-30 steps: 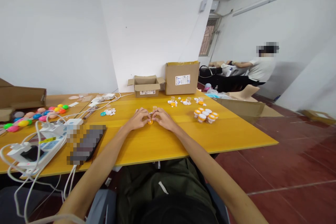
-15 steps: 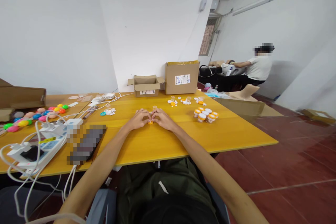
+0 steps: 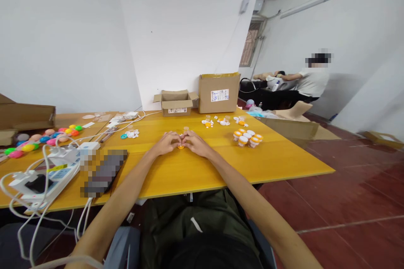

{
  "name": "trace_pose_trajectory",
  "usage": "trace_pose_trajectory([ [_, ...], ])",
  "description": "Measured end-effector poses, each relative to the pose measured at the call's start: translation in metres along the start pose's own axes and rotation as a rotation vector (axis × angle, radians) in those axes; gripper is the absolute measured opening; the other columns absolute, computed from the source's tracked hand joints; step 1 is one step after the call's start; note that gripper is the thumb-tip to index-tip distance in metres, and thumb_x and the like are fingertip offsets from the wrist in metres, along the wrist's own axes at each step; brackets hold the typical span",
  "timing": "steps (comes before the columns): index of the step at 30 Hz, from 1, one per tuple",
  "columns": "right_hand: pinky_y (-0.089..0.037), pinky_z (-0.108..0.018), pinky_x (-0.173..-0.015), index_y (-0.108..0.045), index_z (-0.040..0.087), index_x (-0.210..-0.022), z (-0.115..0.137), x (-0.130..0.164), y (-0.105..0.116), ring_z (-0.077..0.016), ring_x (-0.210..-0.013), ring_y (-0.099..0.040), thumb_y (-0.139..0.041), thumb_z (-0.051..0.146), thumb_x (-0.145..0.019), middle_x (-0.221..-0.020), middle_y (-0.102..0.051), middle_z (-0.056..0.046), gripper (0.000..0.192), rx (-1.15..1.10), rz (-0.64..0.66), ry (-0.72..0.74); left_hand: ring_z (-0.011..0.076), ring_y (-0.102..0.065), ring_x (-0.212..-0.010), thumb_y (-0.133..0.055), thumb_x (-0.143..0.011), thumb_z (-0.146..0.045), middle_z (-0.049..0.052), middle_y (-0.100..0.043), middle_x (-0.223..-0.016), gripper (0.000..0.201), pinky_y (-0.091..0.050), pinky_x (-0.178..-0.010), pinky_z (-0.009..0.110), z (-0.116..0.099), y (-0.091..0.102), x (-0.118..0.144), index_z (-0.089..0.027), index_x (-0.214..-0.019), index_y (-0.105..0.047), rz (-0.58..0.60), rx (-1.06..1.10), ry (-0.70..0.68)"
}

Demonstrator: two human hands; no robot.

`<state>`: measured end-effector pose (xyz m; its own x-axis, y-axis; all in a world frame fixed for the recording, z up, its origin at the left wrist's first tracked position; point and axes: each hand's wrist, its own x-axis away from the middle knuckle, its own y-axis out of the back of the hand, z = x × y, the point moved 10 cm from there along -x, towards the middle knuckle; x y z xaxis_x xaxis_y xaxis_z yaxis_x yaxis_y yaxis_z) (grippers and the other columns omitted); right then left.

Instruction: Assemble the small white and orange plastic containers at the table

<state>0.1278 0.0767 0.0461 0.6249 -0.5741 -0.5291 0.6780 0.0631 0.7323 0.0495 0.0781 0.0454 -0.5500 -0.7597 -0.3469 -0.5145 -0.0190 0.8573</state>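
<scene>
Hardly anything had shifted since a second earlier: both forearms stretched straight out over the yellow table (image 3: 195,172), left hand (image 3: 166,143) and right hand (image 3: 196,143) curled knuckle to knuckle, fingertips pinching a small orange cap (image 3: 181,147) resting on the tabletop between them.

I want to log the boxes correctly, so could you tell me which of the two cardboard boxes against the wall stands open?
The low, smaller box on the left is open, flaps spread outward. The taller box beside it, bearing a white label, looks shut.
</scene>
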Motion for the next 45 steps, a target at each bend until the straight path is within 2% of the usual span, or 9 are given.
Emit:
trace_pose_trajectory([
  [12,-0.046,-0.037,-0.094,-0.073,0.022,-0.084,0.0017,0.0007,-0.0006,-0.0198,-0.104,-0.059,-0.067,0.013,-0.084,-0.102,-0.063,-0.006,0.01,0.011,-0.005,0.037,0.0202,-0.06,-0.091,-0.058,-0.085,-0.026,0.0,-0.07,-0.081,0.017,-0.041,-0.094,0.035,0.003,0.0024,-0.0012,-0.023,-0.075,-0.071,-0.033,0.041,0.001],
  [25,-0.046,-0.039,-0.094,-0.073,0.023,-0.085,0.0019,0.0004,-0.0013,-0.0202,-0.103,-0.059,-0.067,0.014,-0.084,-0.102,-0.063,-0.005,0.011,0.021,-0.008,0.038,0.0198,-0.06,-0.091,-0.06,-0.084,-0.027,0.0,-0.071,-0.08,0.016,-0.042,-0.093,0.034,0.0052,0.0026,-0.0014,-0.023,-0.074,-0.072,-0.042,0.077,-0.009],
  [45,-0.046,-0.037,-0.091,-0.064,0.021,-0.078,0.0063,0.0018,0.0,-0.0197,-0.101,-0.058,-0.064,0.015,-0.086,-0.1,-0.063,-0.005,0.01,0.016,-0.029,0.035,0.0195,-0.06,-0.09,-0.059,-0.086,-0.029,0.001,-0.072,-0.081,0.019,-0.043,-0.093,0.034,0.0052,0.0014,-0.0018,-0.023,-0.074,-0.073,-0.032,0.102,-0.008],
])
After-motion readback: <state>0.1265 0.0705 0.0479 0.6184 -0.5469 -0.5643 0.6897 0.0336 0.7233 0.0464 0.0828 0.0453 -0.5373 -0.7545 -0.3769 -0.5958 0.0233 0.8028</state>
